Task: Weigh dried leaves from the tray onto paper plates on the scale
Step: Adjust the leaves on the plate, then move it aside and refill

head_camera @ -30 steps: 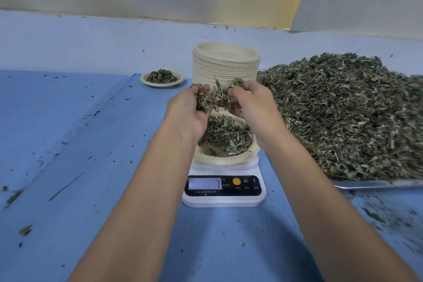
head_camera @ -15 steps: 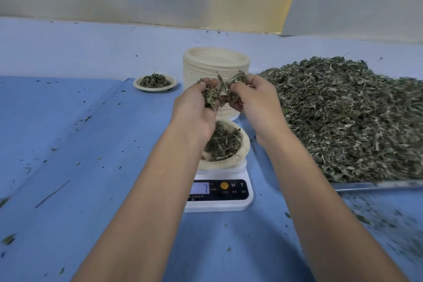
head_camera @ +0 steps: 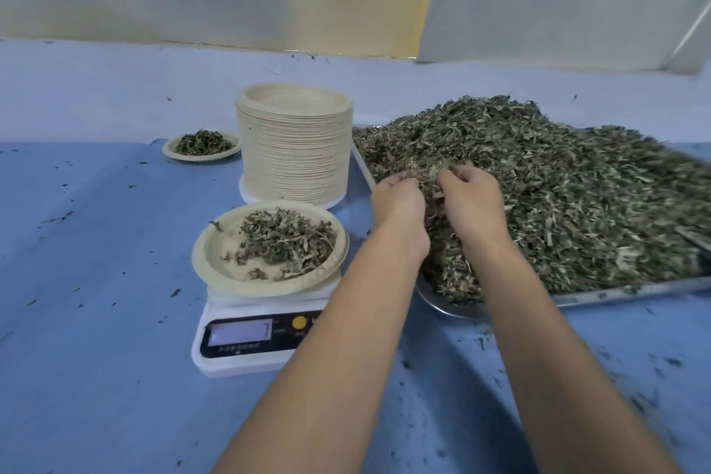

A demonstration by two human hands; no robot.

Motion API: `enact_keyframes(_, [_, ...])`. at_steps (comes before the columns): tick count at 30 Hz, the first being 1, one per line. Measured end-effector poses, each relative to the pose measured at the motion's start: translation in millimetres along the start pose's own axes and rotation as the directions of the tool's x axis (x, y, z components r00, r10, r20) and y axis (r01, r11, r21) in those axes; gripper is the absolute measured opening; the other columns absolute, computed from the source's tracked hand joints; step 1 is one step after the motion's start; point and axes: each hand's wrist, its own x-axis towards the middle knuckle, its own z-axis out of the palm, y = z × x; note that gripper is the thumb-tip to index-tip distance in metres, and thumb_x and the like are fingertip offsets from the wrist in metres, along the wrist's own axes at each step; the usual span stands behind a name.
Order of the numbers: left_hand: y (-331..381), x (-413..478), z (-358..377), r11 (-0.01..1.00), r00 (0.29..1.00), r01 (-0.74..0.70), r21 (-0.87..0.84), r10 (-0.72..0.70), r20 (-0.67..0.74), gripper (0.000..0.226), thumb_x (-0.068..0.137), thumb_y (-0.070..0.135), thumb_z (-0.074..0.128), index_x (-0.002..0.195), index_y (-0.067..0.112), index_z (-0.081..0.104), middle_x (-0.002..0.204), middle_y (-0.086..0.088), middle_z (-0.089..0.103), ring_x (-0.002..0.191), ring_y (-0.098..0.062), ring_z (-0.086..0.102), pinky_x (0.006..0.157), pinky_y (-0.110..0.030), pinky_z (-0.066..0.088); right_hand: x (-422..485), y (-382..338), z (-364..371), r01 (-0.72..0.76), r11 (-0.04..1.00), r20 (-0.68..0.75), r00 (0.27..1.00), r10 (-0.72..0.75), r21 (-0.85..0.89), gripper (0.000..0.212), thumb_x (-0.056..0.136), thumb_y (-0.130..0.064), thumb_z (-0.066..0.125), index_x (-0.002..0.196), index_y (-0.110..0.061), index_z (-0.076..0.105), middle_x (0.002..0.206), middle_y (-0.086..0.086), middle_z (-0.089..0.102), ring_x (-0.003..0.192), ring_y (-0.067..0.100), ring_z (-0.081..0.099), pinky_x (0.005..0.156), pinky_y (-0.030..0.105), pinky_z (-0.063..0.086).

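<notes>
Head view: my left hand and right hand curl into the dried leaves at the tray's near-left corner, pinching one clump. The part-filled paper plate sits on the scale, mid-surface. Risks: the clump sheds in transit; my left forearm nudges the plate and skews the reading.

L hand, R hand clutch leaves (over tray).
</notes>
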Motion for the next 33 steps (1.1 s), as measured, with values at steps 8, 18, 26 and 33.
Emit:
enact_keyframes(8, [-10.1,4.2,5.6,0.932,0.996,-0.032,0.361,-0.002,0.094,0.019,0.097,0.017,0.047,0.088,0.014,0.063,0.079,0.002,0.054,0.069,-0.010,0.047,0.064,-0.027,0.036,7.8,7.5,-9.9,-0.036,0.945,0.132,0.988,0.083,-0.327,0.021,0.089,-0.013,0.047,0.077,-0.010,0.064,0.080,0.008,0.057,0.077,0.024,0.051,0.054,0.028,0.035])
enact_keyframes(18, [-6.0,5.4,0.8,0.930,0.981,-0.100,0.353,0.033,0.193,0.042,0.100,0.027,0.040,0.139,0.015,0.045,0.142,-0.001,0.046,0.127,-0.020,0.047,0.109,-0.038,0.035,6.4,10.6,-8.0,0.088,0.928,-0.002,0.995,-0.095,-0.362,0.045,0.086,0.006,0.046,0.121,-0.017,0.065,0.115,0.009,0.067,0.076,0.021,0.058,0.066,0.026,0.043])
enact_keyframes(26, [-5.5,3.1,-1.8,0.959,0.975,-0.102,0.266,0.043,0.218,0.032,0.097,0.018,0.045,0.124,0.006,0.057,0.111,-0.008,0.063,0.109,-0.023,0.057,0.102,-0.041,0.043,-0.3,4.9,-4.5,0.104,0.950,0.020,0.995,-0.103,-0.295,0.027,0.091,-0.009,0.052,0.114,-0.012,0.067,0.108,0.004,0.069,0.102,0.017,0.062,0.085,0.024,0.045])
enact_keyframes(33, [31.6,-9.7,-38.2,0.889,0.941,-0.328,0.320,0.277,0.195,0.025,0.094,0.003,0.044,0.089,0.013,0.066,0.095,-0.002,0.064,0.094,-0.014,0.061,0.082,-0.024,0.046,-18.7,-16.7,20.1,0.100,0.993,0.090,0.991,-0.094,-0.064,0.027,0.089,-0.016,0.051,0.111,-0.015,0.067,0.103,0.002,0.070,0.095,0.017,0.063,0.084,0.029,0.048])
